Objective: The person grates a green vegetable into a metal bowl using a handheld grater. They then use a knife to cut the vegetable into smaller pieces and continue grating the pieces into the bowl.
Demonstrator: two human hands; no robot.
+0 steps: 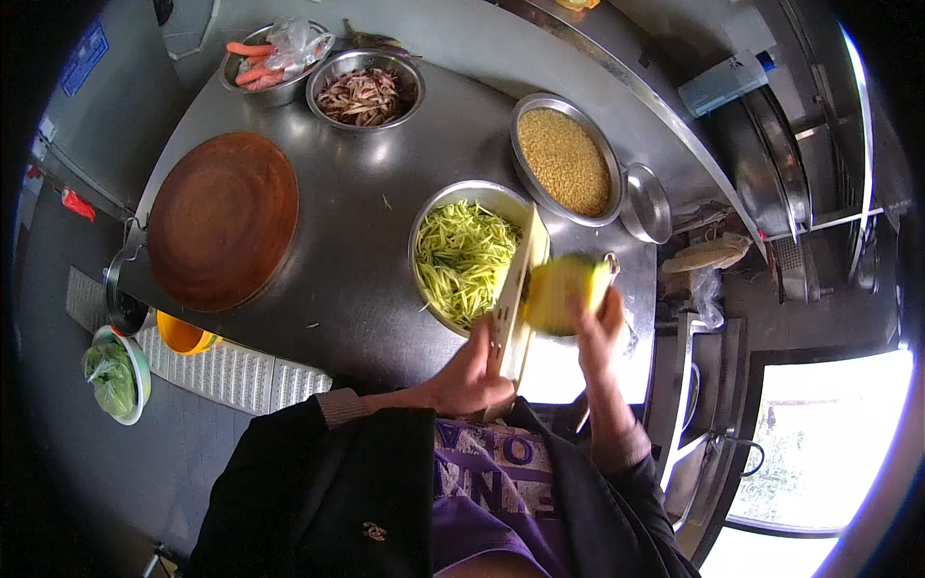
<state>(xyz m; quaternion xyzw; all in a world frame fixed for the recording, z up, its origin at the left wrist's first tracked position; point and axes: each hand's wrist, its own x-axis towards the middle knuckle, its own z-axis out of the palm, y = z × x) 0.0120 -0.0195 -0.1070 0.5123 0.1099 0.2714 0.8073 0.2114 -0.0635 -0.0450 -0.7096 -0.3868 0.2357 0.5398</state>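
Observation:
My left hand (pixel 473 376) grips the lower end of a flat shredder board (pixel 514 311), which stands tilted with its upper end over a steel bowl (pixel 483 189). Pale green vegetable shreds (pixel 466 260) fill much of that bowl. On the board's right side, my right hand (pixel 598 329) holds a blurred piece of yellow-green vegetable (pixel 562 295), close against the board. Its exact kind cannot be told. A small metal loop shows above the right fingers; what it belongs to is unclear.
Beyond the bowl stand a steel basin of yellowish grains (pixel 564 162) and a small steel bowl (pixel 645 204). A round wooden chopping board (pixel 222 220) lies at the left. Bowls of purplish shreds (pixel 363 95) and carrots (pixel 253 63) stand at the back. Shelves with pans line the right.

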